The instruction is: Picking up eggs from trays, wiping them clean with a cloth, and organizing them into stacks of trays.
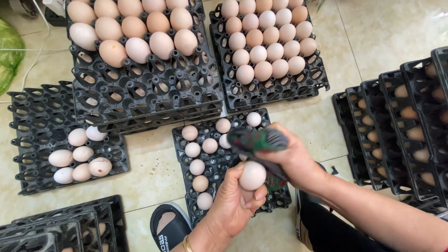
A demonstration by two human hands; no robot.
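Your left hand (235,200) grips 1 pale egg (252,175) from below, just above the black egg tray (219,163) on the floor, while your right hand (291,158), touching the egg, clasps a dark green-red tool (257,140).

Floor (154,172) here: pale beige tiles, faintly mottled, thin grout lines crossing. Soft even daylight, weak shadows only. Top left corner, green bag (8,51) bulging in, white cable (39,44) trailing across tile beside it. Black plastic trays stacked along right edge (401,121) and bottom left (65,228). Black sandal (170,227) on tile at bottom. Walls, windows out of view.
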